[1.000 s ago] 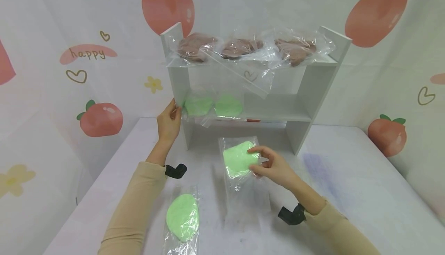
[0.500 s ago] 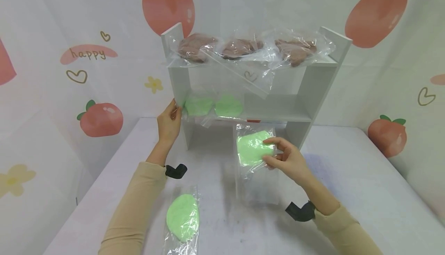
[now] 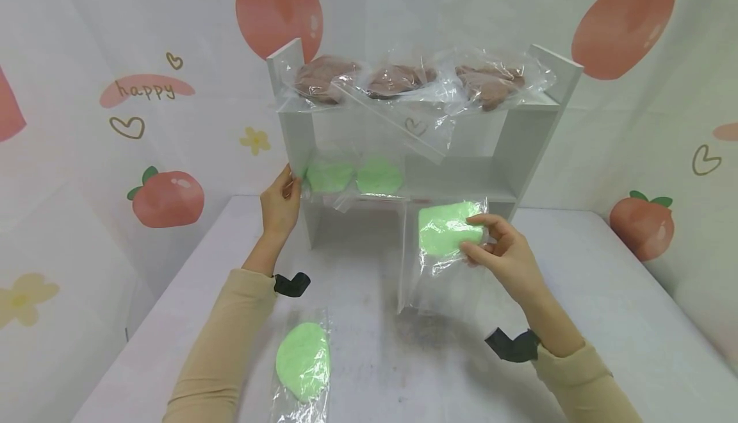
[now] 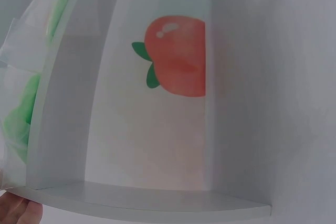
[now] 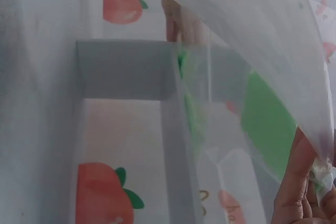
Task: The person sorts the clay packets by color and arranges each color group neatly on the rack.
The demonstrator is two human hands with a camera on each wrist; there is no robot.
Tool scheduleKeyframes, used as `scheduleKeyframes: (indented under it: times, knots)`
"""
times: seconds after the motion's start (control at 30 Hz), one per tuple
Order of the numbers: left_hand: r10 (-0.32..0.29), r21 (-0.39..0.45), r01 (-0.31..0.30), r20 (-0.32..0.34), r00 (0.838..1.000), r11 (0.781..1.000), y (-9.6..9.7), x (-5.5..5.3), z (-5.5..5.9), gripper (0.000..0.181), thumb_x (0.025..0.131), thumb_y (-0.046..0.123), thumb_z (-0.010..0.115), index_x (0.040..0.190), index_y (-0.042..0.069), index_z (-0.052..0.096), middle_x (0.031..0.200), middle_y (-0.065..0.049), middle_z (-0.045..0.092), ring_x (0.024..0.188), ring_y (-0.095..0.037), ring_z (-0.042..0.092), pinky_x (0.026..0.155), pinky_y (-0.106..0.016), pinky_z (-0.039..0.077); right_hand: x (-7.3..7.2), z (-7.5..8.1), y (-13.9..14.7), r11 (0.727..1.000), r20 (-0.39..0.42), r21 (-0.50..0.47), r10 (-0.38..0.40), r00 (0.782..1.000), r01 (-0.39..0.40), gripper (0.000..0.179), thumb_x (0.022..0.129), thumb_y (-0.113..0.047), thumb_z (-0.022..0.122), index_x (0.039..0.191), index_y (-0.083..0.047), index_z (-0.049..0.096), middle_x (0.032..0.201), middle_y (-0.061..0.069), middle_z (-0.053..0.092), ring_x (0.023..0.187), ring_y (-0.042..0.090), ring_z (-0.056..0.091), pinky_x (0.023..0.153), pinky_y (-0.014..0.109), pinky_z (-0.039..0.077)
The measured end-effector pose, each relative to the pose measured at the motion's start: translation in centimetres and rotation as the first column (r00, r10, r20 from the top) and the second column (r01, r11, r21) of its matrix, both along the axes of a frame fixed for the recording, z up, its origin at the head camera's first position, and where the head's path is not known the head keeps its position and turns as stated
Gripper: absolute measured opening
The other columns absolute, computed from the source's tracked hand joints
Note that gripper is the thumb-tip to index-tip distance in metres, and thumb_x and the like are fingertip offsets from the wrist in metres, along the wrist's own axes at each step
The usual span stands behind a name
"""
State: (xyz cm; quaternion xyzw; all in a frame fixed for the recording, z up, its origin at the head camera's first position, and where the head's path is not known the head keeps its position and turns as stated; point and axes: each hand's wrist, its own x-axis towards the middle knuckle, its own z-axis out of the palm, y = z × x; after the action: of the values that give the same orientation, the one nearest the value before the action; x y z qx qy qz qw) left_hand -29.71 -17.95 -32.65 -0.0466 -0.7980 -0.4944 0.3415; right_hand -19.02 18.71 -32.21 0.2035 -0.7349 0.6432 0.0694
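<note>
My right hand (image 3: 503, 257) pinches the right edge of a clear plastic bag (image 3: 441, 288) holding a flat green slab (image 3: 444, 229), in front of the white shelf unit's (image 3: 530, 134) middle board. The bag's lower part hangs above the table. At the unit's left side panel, my left hand (image 3: 280, 204) grips the edge; only its fingertips (image 4: 21, 209) show in the left wrist view. Two bagged green pieces, one at the left (image 3: 330, 177) and one beside it (image 3: 379, 177), lie on the middle board. Another bagged green piece (image 3: 303, 360) lies on the table near the front.
On the top board lie three bagged brown lumps, left (image 3: 327, 78), centre (image 3: 401, 80) and right (image 3: 490, 83). A bag's zip edge (image 3: 398, 125) droops from it over the middle opening. Behind the unit hangs a fruit-printed cloth (image 3: 444, 0). The white table (image 3: 588, 295) extends around the unit.
My right hand has carried the bagged green slab to the right and upward, from before the lower opening to the middle board's front. The left hand has stayed on the side panel.
</note>
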Motion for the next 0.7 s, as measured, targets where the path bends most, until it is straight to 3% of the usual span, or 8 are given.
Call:
scheduleKeyframes:
  times: [0.2, 0.4, 0.7]
  knots:
    - [0.000, -0.008, -0.001, -0.011, 1.000, 1.000, 0.1, 0.2, 0.1, 0.039, 0.093, 0.005, 0.053, 0.131, -0.002, 0.051, 0.118, -0.029, 0.061, 0.105, -0.039, 0.063, 0.088, -0.044, 0.056, 0.2, 0.7, 0.4, 0.995, -0.037, -0.098, -0.015, 0.999, 0.011, 0.038, 0.083, 0.008, 0.062, 0.113, -0.015, 0.057, 0.085, -0.007, 0.059, 0.060, 0.003, 0.061, 0.062, 0.015, 0.057]
    - [-0.002, 0.001, 0.002, -0.016, 1.000, 1.000, 0.1, 0.1, 0.0, 0.038, 0.093, 0.005, 0.054, 0.130, -0.002, 0.052, 0.117, -0.028, 0.061, 0.105, -0.039, 0.063, 0.088, -0.044, 0.056, 0.1, 1.1, 0.2, 0.989, -0.028, -0.120, -0.092, 0.995, 0.088, 0.035, 0.083, 0.007, 0.063, 0.111, -0.014, 0.057, 0.083, -0.006, 0.058, 0.059, 0.003, 0.061, 0.062, 0.014, 0.057]
    - [-0.011, -0.001, 0.011, 0.004, 1.000, 1.000, 0.1, 0.3, 0.2, 0.039, 0.093, 0.005, 0.053, 0.131, -0.002, 0.050, 0.118, -0.029, 0.060, 0.106, -0.039, 0.062, 0.089, -0.043, 0.055, -1.5, 0.7, -0.3, 0.975, -0.038, -0.179, -0.138, 0.990, 0.129, 0.035, 0.083, 0.007, 0.063, 0.110, -0.013, 0.058, 0.097, -0.006, 0.059, 0.061, 0.001, 0.064, 0.061, 0.013, 0.057]
